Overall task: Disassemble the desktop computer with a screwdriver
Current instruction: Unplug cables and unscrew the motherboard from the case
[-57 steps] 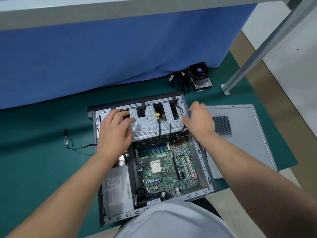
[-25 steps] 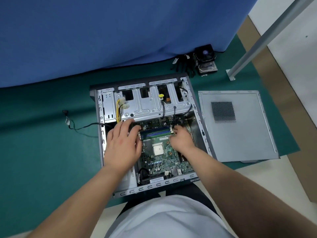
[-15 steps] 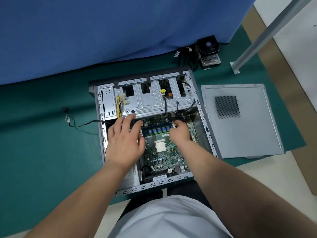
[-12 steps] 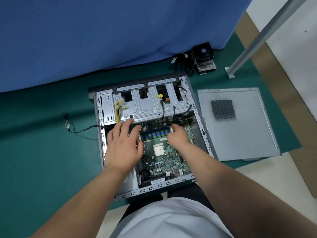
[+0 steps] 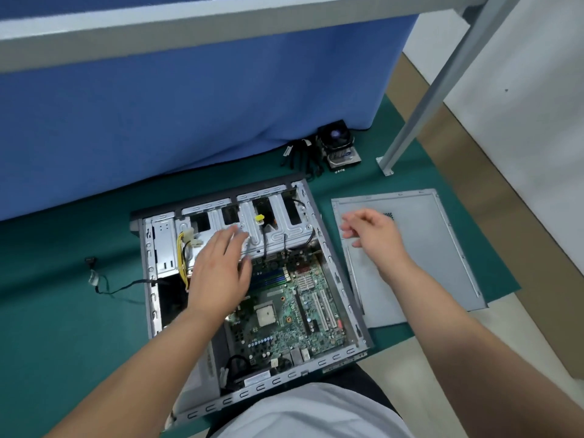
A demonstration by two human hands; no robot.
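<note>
In the middle of the frame the open computer case (image 5: 151,279) lies on the green mat, the left hand (image 5: 218,273) spread with straight fingers over its circuit board (image 5: 294,311) where it could snag the yellow wires (image 5: 181,257), while the right hand (image 5: 373,235), loose and empty, hangs above the side panel (image 5: 442,248).

The left hand (image 5: 221,273) covers the motherboard's (image 5: 284,314) ten o'clock corner and part of the drive cage (image 5: 278,229). The right hand (image 5: 373,235) is motion-blurred and hides part of the panel's (image 5: 426,248) vent. Both forearms run off the six o'clock edge.
</note>
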